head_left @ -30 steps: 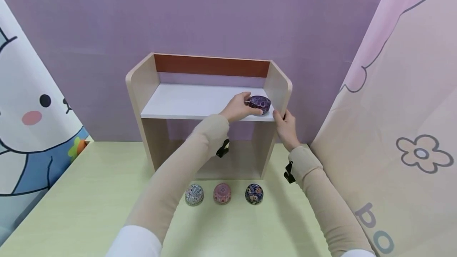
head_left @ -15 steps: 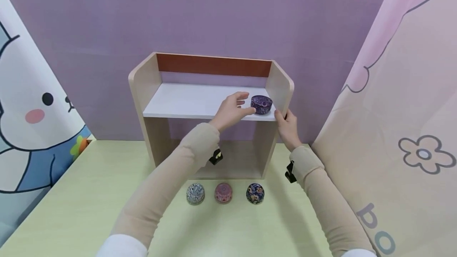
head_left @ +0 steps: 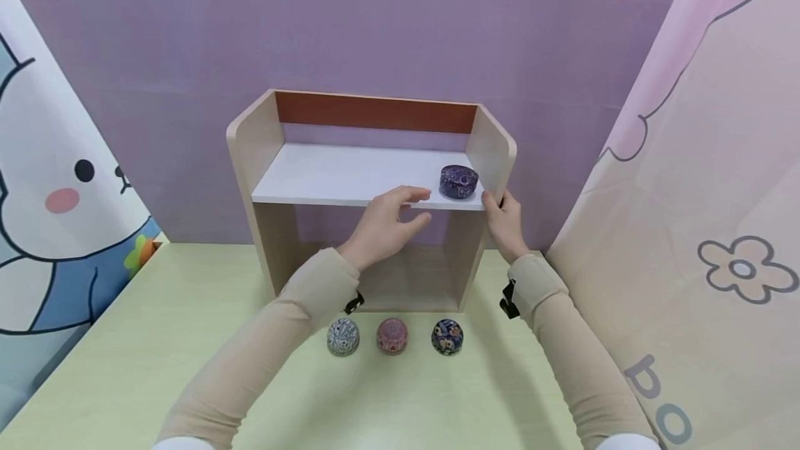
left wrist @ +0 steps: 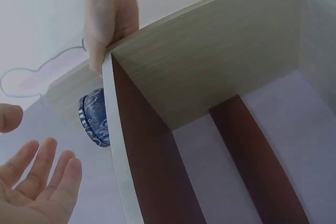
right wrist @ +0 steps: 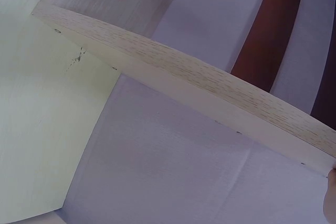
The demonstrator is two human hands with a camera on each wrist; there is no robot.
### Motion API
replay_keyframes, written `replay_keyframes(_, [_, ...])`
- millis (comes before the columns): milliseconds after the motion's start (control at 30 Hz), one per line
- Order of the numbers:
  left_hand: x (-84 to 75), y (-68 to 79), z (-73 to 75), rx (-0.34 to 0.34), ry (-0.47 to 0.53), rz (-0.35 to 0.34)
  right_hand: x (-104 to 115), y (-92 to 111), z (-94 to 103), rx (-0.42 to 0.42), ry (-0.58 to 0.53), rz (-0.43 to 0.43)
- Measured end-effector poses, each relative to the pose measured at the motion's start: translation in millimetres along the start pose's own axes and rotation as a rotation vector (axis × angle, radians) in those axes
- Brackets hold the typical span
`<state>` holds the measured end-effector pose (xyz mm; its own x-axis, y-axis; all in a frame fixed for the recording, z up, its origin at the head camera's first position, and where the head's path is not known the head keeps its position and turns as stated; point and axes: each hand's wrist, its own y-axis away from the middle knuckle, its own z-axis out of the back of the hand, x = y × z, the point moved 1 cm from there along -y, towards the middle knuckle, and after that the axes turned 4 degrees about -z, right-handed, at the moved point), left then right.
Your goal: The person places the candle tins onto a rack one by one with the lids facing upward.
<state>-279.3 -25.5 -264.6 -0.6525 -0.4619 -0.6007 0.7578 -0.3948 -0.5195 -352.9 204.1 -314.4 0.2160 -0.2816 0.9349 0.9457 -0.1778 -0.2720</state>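
A round dark purple patterned tin [head_left: 459, 182] sits on the white upper board [head_left: 350, 172] of a small wooden shelf, near its right end. My left hand [head_left: 387, 226] hovers in front of that board's front edge, fingers spread and holding nothing. In the left wrist view its fingers [left wrist: 39, 174] stand apart from the tin [left wrist: 95, 117]. With thumb and fingers, my right hand [head_left: 505, 224] grips the front edge of the shelf's right side panel [head_left: 494, 148]. Only a bit of that hand [right wrist: 329, 198] shows at the right wrist view's edge.
Three round tins stand in a row before the shelf: a white-and-grey one [head_left: 343, 337], a pink one [head_left: 392, 336] and a dark blue floral one [head_left: 447, 337]. The pale green table [head_left: 206, 353] meets a purple backdrop [head_left: 387, 26] behind, with printed cloths at both sides.
My left hand has let go of the purple tin and drawn back left and down from it. The tin stays on the upper board. My right hand keeps its grip on the side panel.
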Motion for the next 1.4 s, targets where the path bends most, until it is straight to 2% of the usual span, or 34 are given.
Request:
replay_keyframes(133, [3.7, 19.3, -0.4, 0.068, -0.121, -0.017, 0.3, 0.3, -0.5, 0.0, 0.005, -0.006])
replay_keyframes(467, [28.8, 61.3, -4.8, 0.201, -0.21, -0.002, 1.1, -0.5, -0.3, 0.002, 0.013, -0.014])
replay_keyframes(600, [38.1, 79.5, -6.2, 0.26, -0.268, 0.004, -0.1, -0.9, 0.9, 0.009, 0.015, -0.013])
replay_keyframes(700, [45.6, 92.2, -8.1, 0.297, -0.338, -0.016, -0.5, -0.7, 1.6, 0.008, 0.009, -0.012])
replay_keyframes(800, [54.3, 103.4, -11.0, 0.312, -0.419, -0.073, -0.3, -0.4, 1.4, 0.011, 0.012, -0.013])
replay_keyframes(1033, [73.7, 125.7, -20.0, 0.323, -0.626, -0.271, 2.1, -0.7, -0.6, 0.01, 0.021, -0.024])
replay_keyframes(1400, [100.9, 157.1, -40.6, 0.492, -0.984, -0.48, 0.5, 0.2, 0.8, 0.02, 0.022, -0.015])
